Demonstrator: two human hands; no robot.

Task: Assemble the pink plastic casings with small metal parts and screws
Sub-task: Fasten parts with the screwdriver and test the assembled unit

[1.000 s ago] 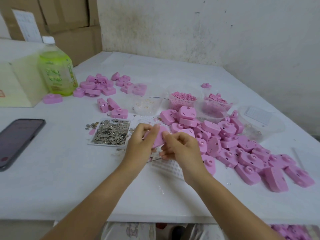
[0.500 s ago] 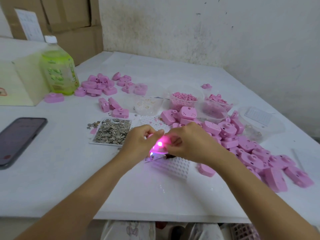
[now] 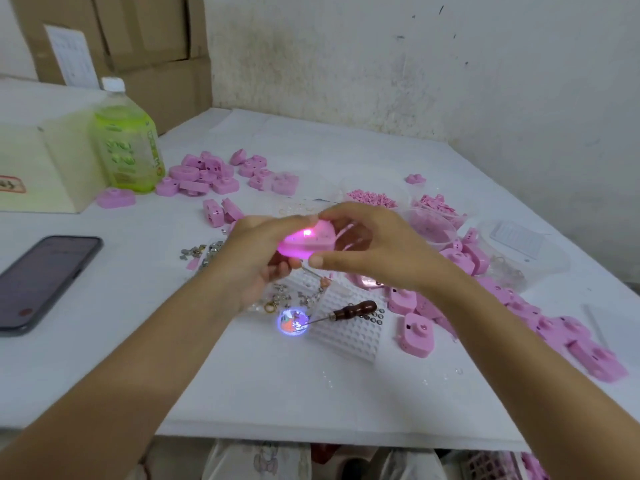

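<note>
The left hand (image 3: 256,258) is curled round the left end of the casing (image 3: 304,242), which has been raised above the table (image 3: 104,358) to frame centre and lit within the last second. Its right end is pinched by the right hand (image 3: 374,251). A coloured spot (image 3: 293,322) is thrown below, so this unit is judged to be working.
</note>
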